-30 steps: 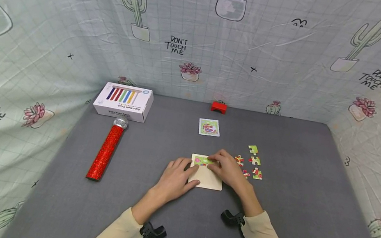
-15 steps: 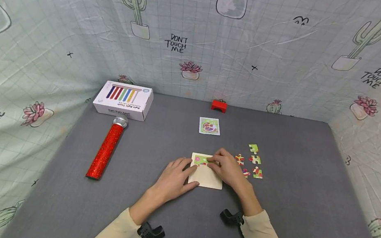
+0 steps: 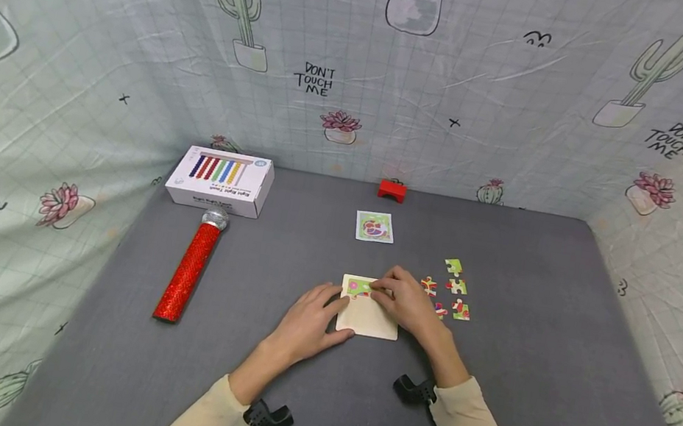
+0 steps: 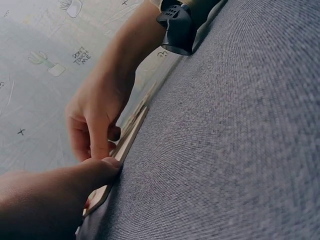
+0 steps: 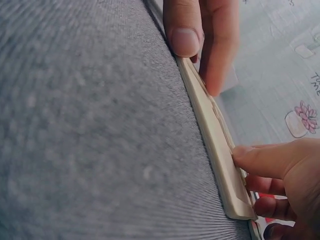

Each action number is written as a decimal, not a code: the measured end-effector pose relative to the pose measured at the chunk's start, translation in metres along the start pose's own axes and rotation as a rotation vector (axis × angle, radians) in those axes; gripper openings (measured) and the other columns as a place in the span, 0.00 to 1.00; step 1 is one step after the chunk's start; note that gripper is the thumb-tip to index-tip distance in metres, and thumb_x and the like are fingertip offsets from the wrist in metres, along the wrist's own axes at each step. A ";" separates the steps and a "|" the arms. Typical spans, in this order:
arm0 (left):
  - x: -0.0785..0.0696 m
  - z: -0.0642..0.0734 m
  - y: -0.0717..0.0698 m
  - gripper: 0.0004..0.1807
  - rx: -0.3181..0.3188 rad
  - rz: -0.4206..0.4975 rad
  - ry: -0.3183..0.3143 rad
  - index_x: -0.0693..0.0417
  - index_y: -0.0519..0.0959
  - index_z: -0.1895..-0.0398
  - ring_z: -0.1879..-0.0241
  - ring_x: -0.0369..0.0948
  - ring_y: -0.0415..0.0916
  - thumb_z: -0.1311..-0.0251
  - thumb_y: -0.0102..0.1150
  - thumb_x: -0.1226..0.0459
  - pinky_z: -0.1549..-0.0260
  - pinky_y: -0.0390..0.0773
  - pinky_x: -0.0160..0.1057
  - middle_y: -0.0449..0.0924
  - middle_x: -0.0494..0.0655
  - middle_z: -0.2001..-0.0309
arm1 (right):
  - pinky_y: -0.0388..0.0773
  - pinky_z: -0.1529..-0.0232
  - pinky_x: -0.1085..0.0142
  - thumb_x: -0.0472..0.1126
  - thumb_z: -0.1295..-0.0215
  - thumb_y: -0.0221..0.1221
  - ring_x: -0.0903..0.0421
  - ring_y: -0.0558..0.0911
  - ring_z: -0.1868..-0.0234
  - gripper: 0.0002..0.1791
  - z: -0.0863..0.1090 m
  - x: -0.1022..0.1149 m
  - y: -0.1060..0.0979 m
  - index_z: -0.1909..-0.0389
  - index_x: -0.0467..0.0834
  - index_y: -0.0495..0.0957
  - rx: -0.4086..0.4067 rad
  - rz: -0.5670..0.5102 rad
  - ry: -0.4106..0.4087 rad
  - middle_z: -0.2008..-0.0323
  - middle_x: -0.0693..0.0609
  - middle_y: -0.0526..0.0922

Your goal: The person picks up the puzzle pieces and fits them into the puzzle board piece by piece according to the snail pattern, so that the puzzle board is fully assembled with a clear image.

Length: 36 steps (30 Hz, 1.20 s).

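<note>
A pale wooden puzzle board [image 3: 370, 320] lies on the table. Green printed puzzle pieces [image 3: 358, 288] with a pink flower sit along its far edge. My left hand [image 3: 310, 318] touches the board's left side with outstretched fingers, its thumb at the near left corner. My right hand [image 3: 409, 302] reaches over from the right and pinches a puzzle piece at the far edge; its fingers mostly cover that piece. In the right wrist view the left thumb [image 5: 184, 35] presses the board's edge, while the right fingers [image 5: 265, 157] lie at the board's other end.
Several loose puzzle pieces [image 3: 456, 286] lie right of the board. Behind it are a picture card [image 3: 374, 226] and a red arch block [image 3: 392, 190]. At left stand a white box [image 3: 221, 180] and a red glittery microphone-shaped tube [image 3: 190, 267] with a silver head.
My right fingertips have shifted slightly left along the far edge. The left fingers have drawn back a little, so more of the pieces' lower edge shows.
</note>
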<state>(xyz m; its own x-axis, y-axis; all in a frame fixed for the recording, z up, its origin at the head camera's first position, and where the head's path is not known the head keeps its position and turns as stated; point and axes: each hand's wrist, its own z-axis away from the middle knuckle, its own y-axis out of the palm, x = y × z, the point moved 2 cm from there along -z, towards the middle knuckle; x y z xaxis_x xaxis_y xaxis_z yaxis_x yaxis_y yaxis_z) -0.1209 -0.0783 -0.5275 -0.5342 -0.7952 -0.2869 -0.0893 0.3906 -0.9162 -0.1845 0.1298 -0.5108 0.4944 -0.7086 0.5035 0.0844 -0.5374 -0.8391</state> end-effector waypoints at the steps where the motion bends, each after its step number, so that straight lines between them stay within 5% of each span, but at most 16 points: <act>1: 0.000 0.000 0.000 0.31 -0.004 0.002 0.002 0.53 0.80 0.40 0.34 0.55 0.71 0.40 0.66 0.44 0.34 0.73 0.54 0.77 0.55 0.38 | 0.76 0.65 0.64 0.42 0.36 0.67 0.58 0.77 0.64 0.09 0.000 0.000 0.000 0.58 0.45 0.89 0.001 -0.004 -0.002 0.62 0.52 0.79; 9: 0.000 0.002 0.000 0.32 -0.013 0.006 0.002 0.53 0.80 0.40 0.34 0.54 0.72 0.40 0.66 0.43 0.33 0.73 0.53 0.77 0.54 0.38 | 0.76 0.64 0.62 0.43 0.34 0.66 0.56 0.77 0.63 0.12 0.000 -0.006 -0.011 0.53 0.43 0.87 -0.003 -0.057 0.014 0.61 0.50 0.81; 36: -0.001 0.001 0.001 0.32 -0.004 -0.007 -0.009 0.53 0.79 0.40 0.34 0.54 0.72 0.41 0.67 0.43 0.33 0.73 0.53 0.78 0.54 0.41 | 0.76 0.49 0.48 0.47 0.35 0.64 0.45 0.74 0.50 0.25 0.006 -0.054 -0.056 0.41 0.38 0.78 -0.040 0.020 0.161 0.47 0.41 0.76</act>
<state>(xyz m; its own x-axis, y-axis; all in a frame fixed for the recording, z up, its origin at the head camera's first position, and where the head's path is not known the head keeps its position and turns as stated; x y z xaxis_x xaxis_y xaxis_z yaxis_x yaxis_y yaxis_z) -0.1201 -0.0774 -0.5285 -0.5256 -0.8023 -0.2829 -0.0962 0.3865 -0.9173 -0.2105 0.2011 -0.4925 0.3499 -0.7820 0.5158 0.0399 -0.5377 -0.8422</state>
